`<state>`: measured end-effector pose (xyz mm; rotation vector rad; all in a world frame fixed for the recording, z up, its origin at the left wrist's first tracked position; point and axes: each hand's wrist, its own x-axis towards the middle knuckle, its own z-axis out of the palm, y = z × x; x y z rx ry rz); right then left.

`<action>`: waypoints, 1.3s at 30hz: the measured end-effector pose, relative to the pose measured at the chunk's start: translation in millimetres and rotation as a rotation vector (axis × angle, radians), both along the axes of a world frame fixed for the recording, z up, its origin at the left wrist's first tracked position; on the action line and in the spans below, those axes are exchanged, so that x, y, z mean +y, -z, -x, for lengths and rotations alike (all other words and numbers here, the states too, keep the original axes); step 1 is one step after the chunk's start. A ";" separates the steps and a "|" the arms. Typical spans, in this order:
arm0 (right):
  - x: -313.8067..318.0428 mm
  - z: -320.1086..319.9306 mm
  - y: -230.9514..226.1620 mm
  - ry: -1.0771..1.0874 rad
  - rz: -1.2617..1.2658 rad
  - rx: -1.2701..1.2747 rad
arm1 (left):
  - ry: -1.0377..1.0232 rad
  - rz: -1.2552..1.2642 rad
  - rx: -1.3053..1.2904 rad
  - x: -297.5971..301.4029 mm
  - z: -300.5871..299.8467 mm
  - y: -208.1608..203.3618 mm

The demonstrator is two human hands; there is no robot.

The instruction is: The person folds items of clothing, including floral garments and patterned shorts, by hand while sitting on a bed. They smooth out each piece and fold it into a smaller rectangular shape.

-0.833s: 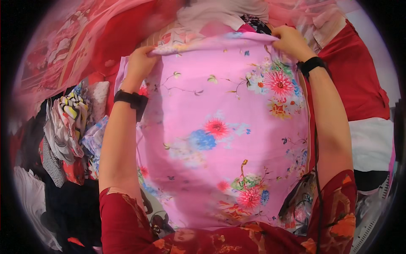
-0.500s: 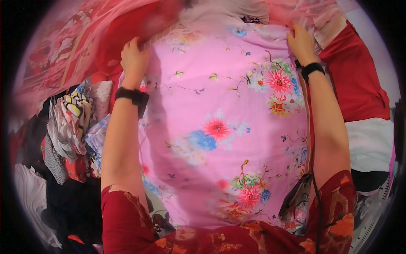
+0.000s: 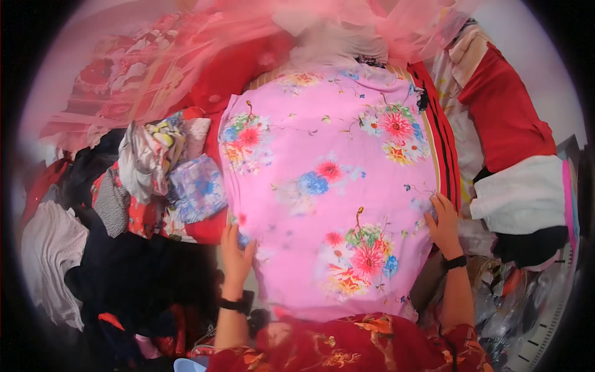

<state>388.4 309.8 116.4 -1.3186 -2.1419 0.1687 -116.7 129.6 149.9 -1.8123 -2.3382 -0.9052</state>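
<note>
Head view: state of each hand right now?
Left hand: open, fingers flat on the left edge of the pink floral cloth.
Right hand: open, resting on the cloth's right edge.

Single head-worn fisheye view, looking steeply down from close above, pink floral cloth (image 3: 328,186) filling the centre, person's forearms entering from the lower edge, heaped clothes (image 3: 155,173) bending toward the dark round rim, no second view shown

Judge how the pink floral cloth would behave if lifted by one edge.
The pink cloth would probably droop and fold: it follows the heap beneath and shows soft wrinkles. It looks thin, so likely light for its spread. Pushed, it would likely bunch rather than slide whole, since the left hand and right hand press its side edges.
</note>
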 end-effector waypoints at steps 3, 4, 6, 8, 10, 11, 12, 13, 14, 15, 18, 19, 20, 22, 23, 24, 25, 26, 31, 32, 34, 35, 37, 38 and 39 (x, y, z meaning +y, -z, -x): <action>-27.2 -4.1 25.8 0.077 -0.029 0.028 | -0.139 -0.145 -0.596 -36.2 -14.3 39.8; -31.9 -1.3 32.5 0.123 -0.096 -0.038 | -0.177 -0.153 -1.037 -44.1 -18.5 50.3; -33.9 5.5 36.8 0.186 -0.106 -0.103 | -0.135 -0.079 -1.285 -50.1 -18.0 57.4; -34.6 17.4 35.7 0.235 -0.077 -0.124 | -0.097 -0.037 -1.579 -51.1 -12.4 68.3; -37.1 25.2 31.8 0.284 -0.040 -0.150 | -0.031 -0.083 -1.626 -47.2 -13.5 60.3; -39.9 27.1 33.0 0.319 -0.155 -0.155 | 0.025 -0.124 -1.671 -50.5 -15.7 59.1; -41.3 30.2 31.9 0.348 -0.279 -0.152 | 0.020 -0.137 -1.672 -54.7 -14.2 62.9; -44.6 30.4 30.3 0.336 -0.285 -0.151 | 0.063 -0.112 -1.645 -58.5 -13.8 67.3; -43.5 29.5 28.9 0.358 -0.149 -0.162 | 0.110 -0.087 -1.616 -59.5 -14.6 64.9; -43.5 28.5 27.8 0.379 -0.013 -0.174 | 0.109 -0.099 -1.616 -63.5 -17.0 63.6; -50.4 25.5 27.7 0.348 0.102 -0.104 | 0.080 -0.072 -1.665 -77.7 -23.8 63.5; -55.3 27.0 30.8 0.344 0.097 -0.107 | 0.083 -0.098 -1.667 -84.3 -23.6 63.2; -61.7 27.7 37.6 0.288 0.057 0.091 | 0.089 -0.120 -1.672 -90.2 -24.7 65.0; -75.2 21.4 57.2 0.258 -0.093 0.260 | 0.097 -0.111 -1.686 -102.0 -32.9 59.1; -81.5 20.7 65.7 0.269 -0.092 0.258 | 0.098 -0.112 -1.689 -108.2 -34.0 56.1; -88.2 19.1 74.9 0.315 0.125 0.545 | 0.103 -0.098 -1.690 -113.4 -33.9 57.0; -95.4 17.4 85.0 0.360 0.344 0.833 | 0.136 -0.060 -1.713 -118.2 -34.2 58.0; -95.9 -1.7 117.3 0.424 0.331 0.785 | 0.192 -0.002 -1.734 -114.8 -38.1 55.1; -131.2 9.4 93.7 0.058 0.818 1.310 | 0.187 -0.031 -1.732 -134.8 -52.4 52.4; -132.3 8.2 89.5 0.003 0.905 1.349 | 0.181 -0.042 -1.719 -134.4 -55.2 49.3; -138.4 1.1 86.7 -0.016 0.993 1.336 | 0.179 0.017 -1.715 -140.0 -44.0 65.0; -141.2 -1.6 87.0 -0.013 0.994 1.340 | 0.173 0.054 -1.709 -141.6 -42.3 65.3; -146.3 -5.2 86.4 -0.033 0.825 1.189 | 0.177 0.027 -1.721 -144.7 -41.9 67.7; -149.0 -5.3 78.0 -0.042 0.831 1.189 | 0.176 -0.005 -1.734 -148.1 -42.1 66.1; -152.7 -5.8 63.7 -0.023 0.924 1.322 | 0.167 -0.016 -1.730 -151.5 -43.7 63.4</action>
